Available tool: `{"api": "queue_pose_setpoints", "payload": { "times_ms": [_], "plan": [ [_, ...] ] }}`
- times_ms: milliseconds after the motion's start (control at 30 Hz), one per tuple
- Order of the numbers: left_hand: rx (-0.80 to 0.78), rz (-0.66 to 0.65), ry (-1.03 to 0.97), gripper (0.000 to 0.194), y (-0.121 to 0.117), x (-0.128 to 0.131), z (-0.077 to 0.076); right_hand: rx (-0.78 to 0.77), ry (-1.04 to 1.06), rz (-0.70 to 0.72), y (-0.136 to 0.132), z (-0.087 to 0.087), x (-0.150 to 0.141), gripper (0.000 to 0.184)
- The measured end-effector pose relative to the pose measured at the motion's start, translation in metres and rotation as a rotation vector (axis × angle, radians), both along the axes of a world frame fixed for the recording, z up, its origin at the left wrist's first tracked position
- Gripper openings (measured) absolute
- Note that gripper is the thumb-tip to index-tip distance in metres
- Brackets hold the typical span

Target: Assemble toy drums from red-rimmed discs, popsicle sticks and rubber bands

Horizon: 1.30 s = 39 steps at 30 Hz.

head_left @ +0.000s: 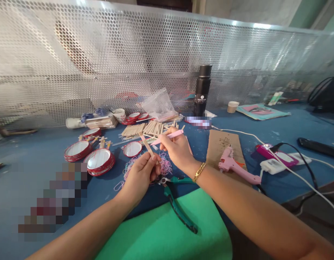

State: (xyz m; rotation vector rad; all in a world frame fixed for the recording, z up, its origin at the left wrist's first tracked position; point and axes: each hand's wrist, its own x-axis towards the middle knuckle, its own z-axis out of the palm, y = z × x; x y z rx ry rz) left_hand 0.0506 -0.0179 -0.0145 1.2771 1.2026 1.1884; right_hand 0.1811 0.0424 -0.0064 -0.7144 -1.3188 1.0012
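My left hand (141, 171) pinches the lower end of a flat wooden craft stick (145, 142), which points up and away. In my right hand (179, 150) is a slim pink pen-like tool (175, 134); a thin pale shaft reaches from near my fingers towards the top of the stick. Whether it touches the stick, I cannot tell. Beneath both hands lies a tangle of pink and purple elastic loops (166, 164). Green-handled pliers (173, 202) rest just below, partly on green felt (210, 216). Beyond my fingers are loose craft sticks (153, 127) and a small red-rimmed round drum (132, 149).
Red-rimmed drums with sticks (99, 160) are stacked at left, near a blurred-out patch. A pink glue gun (233, 164) lies on cardboard (214, 144) at right, among cables and a power strip (275, 166). A black bottle (202, 90) stands before the perforated metal screen (167, 47).
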Motion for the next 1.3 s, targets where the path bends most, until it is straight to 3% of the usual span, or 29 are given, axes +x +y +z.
{"api": "queue_pose_setpoints", "payload": {
  "times_ms": [1167,1300],
  "plan": [
    [0.034,-0.007,0.007,0.042,0.0012,-0.0006,-0.0004,0.01,-0.007,0.042,0.0008,-0.0013,-0.0012,0.024],
    [0.022,0.007,0.0,0.041,0.0007,-0.001,-0.0004,-0.002,0.01,-0.003,0.0009,0.0,-0.0003,0.021]
  ]
}}
